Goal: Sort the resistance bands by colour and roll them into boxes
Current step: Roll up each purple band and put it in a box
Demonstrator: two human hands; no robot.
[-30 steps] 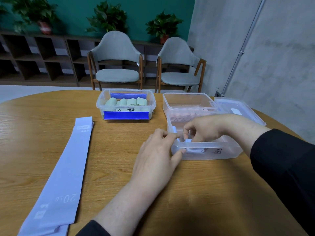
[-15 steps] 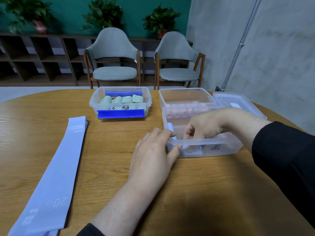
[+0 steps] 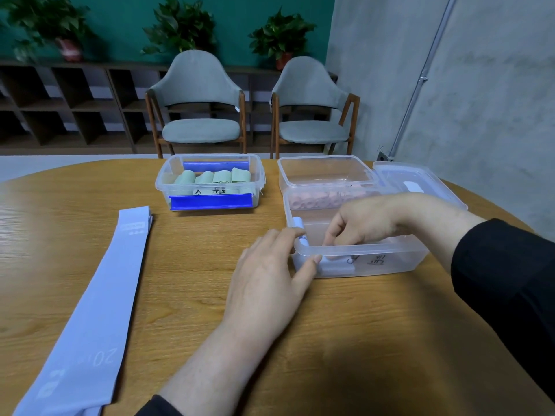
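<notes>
A clear near box [image 3: 390, 261] stands right of centre on the table. My right hand [image 3: 369, 223] reaches down into it, fingers curled on a rolled lavender band [image 3: 338, 268] lying against the front wall. A second lavender roll [image 3: 300, 231] stands in the box's left corner. My left hand [image 3: 270, 271] rests on that corner with fairly straight fingers, thumb against the front wall. A flat lavender band [image 3: 99, 295] marked 20 LB lies stretched out at the left. Green rolls [image 3: 214, 177] fill a box with blue clips [image 3: 210, 202]. Pink rolls [image 3: 324, 201] show behind the near box.
A clear far box [image 3: 324, 172] stands behind the near one, with a loose lid [image 3: 417, 183] to its right. The round wooden table [image 3: 180, 241] curves away at the right. Two grey chairs [image 3: 201, 127] and a shelf with plants stand beyond.
Both hands stay at the near box. My right hand's fingers have settled a little lower inside it, and my left hand holds its place at the corner.
</notes>
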